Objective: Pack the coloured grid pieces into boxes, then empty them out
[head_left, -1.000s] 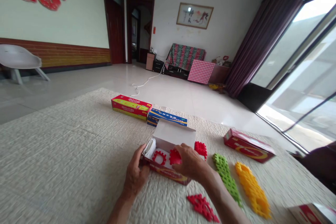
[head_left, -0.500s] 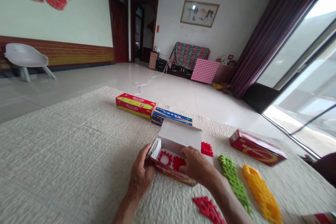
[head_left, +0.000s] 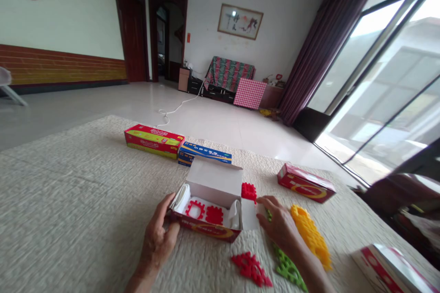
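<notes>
My left hand grips the left end of an open red cardboard box, thumb at the front. Inside, on a white lining, lie a red square toothed frame and a solid red toothed piece. The box's white lid stands up at the back. My right hand is beside the right end flap, fingers apart and bent over green interlocking plastic pieces, which it partly hides. More red pieces lie behind the flap and on the mat in front.
Yellow interlocking pieces lie right of my right hand. A red-yellow box and a blue box stand behind the open box. Another red box lies at the right, and a white-red box at the lower right. All rest on a beige mat.
My right hand has left the inside of the box and moved right, over the green pieces. My left hand keeps its hold on the box. The view has turned to the right.
</notes>
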The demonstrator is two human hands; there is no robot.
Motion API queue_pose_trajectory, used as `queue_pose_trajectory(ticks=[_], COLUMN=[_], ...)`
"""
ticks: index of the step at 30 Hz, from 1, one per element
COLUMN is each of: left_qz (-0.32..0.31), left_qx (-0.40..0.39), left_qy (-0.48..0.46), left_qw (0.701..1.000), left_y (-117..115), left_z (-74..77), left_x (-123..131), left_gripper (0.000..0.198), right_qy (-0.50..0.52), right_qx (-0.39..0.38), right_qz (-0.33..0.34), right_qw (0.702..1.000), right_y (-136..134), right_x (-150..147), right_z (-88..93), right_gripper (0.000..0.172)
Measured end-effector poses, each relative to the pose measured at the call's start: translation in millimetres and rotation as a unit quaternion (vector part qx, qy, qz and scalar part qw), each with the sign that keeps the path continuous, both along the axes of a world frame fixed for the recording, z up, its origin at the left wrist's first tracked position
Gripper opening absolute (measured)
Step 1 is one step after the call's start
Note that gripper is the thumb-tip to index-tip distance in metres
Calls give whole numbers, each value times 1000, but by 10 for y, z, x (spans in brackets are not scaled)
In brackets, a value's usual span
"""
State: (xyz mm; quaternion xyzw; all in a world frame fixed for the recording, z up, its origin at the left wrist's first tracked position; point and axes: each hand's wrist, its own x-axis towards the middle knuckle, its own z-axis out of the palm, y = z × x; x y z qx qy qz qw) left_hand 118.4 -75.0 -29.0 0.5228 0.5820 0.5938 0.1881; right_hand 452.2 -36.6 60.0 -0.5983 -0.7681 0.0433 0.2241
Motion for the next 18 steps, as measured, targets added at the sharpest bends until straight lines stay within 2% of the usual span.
queue_pose_trajectory(ticks=[3,5,12,18], left_qz=[-4,-3,-1,0], left_qx=[-12,-16,-12,-6], left_qy=[-2,-4,6,5], left_qw=[1000,1000,1000,1000], left_y=[2,2,-11,-19], left_z=[-22,-36,-8,37], left_x=[-18,-25,-12,5], left_gripper=[58,59,59,58], right_qy=[-52,-63,-52,-28], right_qx=[7,21,29,0], right_qz=[10,8,-9,0], right_qw=[999,998,998,1000], right_y=[72,127,253,188], right_x=[-69,-130,-260,-177], right_z=[-72,-101,-141,-24], right_gripper=[48,49,38,27])
